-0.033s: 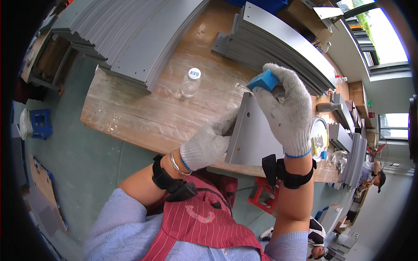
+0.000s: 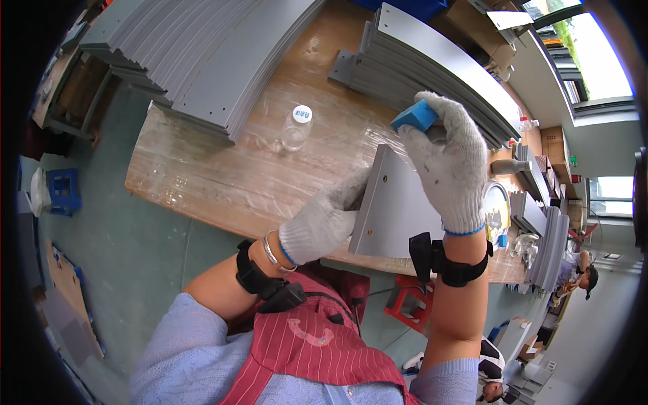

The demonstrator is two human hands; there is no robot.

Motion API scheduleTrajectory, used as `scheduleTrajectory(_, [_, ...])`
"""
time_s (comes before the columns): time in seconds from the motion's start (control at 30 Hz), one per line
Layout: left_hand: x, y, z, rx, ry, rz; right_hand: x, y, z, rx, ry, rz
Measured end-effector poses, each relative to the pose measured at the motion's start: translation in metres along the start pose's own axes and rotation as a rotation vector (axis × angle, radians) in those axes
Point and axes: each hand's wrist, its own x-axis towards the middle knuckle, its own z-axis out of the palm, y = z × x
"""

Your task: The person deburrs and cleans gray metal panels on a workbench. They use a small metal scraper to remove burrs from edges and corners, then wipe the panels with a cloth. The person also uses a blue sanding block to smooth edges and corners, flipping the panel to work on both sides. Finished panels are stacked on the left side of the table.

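Note:
My left hand (image 2: 322,226), in a white knit glove, grips the left edge of a grey panel (image 2: 397,209) with small holes along its narrow side. The panel is tilted over the table's near edge. My right hand (image 2: 451,158), gloved as well, pinches a blue sponge block (image 2: 414,117) between thumb and fingers. It is raised over the panel's far right part and hides some of it. A clear bottle with a white cap (image 2: 297,128) stands on the table beyond my left hand.
Stacks of grey boards (image 2: 209,74) lie at the far left, with another stack (image 2: 432,74) at the far right. The wooden table (image 2: 202,182) carries a round tray (image 2: 497,196) on the right. A red stool (image 2: 410,307) stands below; other people (image 2: 580,270) are at the right.
My right hand has shifted slightly up and to the right with the blue sponge block. My left hand and the panel stay nearly in place.

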Motion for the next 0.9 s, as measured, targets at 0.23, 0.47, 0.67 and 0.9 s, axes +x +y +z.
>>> scheduleTrajectory(0.23, [0.011, 0.016, -0.013, -0.166, 0.124, -0.108, -0.003, 0.002, -0.01, 0.334, 0.041, 0.28])
scheduleTrajectory(0.47, [0.009, 0.014, -0.011, 0.159, 0.039, -0.038, -0.02, -0.014, -0.015, 0.258, -0.097, 0.193])
scheduleTrajectory(0.67, [0.006, 0.019, -0.007, 0.23, -0.038, -0.017, -0.009, -0.031, -0.035, 0.143, -0.319, 0.074])
scheduleTrajectory(0.9, [0.003, 0.018, -0.005, 0.326, 0.013, -0.013, -0.017, -0.035, -0.029, 0.016, -0.058, 0.035])
